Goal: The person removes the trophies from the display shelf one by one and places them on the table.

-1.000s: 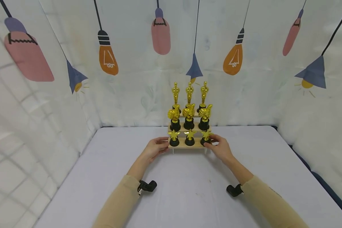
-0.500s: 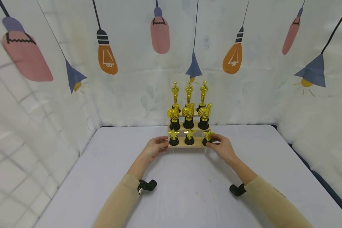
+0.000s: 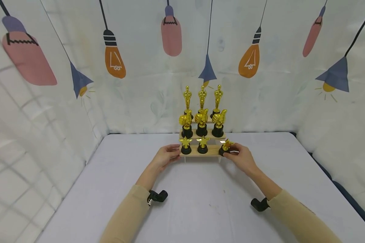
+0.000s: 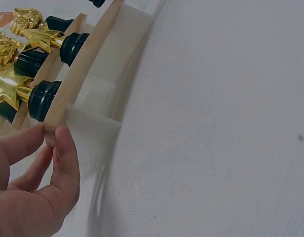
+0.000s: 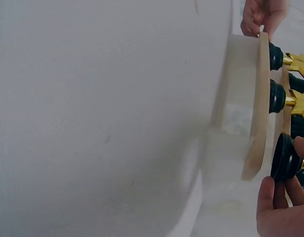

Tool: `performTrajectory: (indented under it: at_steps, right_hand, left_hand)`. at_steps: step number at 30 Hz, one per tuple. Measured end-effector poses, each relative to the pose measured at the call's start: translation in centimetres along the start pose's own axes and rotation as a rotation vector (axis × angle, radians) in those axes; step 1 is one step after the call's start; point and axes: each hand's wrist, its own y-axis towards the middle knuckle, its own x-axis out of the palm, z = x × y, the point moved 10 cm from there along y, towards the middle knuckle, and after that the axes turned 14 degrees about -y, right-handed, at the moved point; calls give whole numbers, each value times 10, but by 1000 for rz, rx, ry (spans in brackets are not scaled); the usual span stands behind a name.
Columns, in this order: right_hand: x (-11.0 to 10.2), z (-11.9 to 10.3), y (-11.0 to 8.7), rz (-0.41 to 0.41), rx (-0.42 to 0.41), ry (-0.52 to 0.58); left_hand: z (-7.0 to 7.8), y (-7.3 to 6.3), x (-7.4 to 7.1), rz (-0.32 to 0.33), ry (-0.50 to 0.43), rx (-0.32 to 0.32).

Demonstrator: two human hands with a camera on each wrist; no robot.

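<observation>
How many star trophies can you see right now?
3. The left star trophy and middle star trophy stand on the front shelf; the third star trophy is in the right hand, at the shelf's right end. No others show.

I watch the right grip [image 3: 242, 158] draw the rightmost gold star trophy [image 3: 226, 146] farther right along the front shelf board [image 3: 213, 150], out to its end. Upright a second ago, the trophy now leans to the right. More bare wood opens between it and the middle star trophy [image 3: 202, 145]. The right sleeve [image 3: 301, 216] and black wrist camera [image 3: 260, 204] shift rightward too.
</observation>
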Motion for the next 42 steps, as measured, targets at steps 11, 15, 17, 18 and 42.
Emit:
performTrajectory:
  at_steps: [11,15,17,18,42]
  right_hand:
    - [3,-13,-12,-67,-21,11]
    - [8,-19,-15,-96,-22,34]
    - [12,-21,-18,-118,-18,48]
    - [14,-22,-19,-129,-16,52]
    - [65,-37,-21,-215,-50,96]
  left_hand:
    - [-2,4,-2,-3,13,-21]
    - [-3,5,-2,-15,18,-23]
    - [-4,6,-2,-16,14,-24]
    - [-4,6,-3,-15,12,-24]
    - [-2,6,-2,-13,-17,-25]
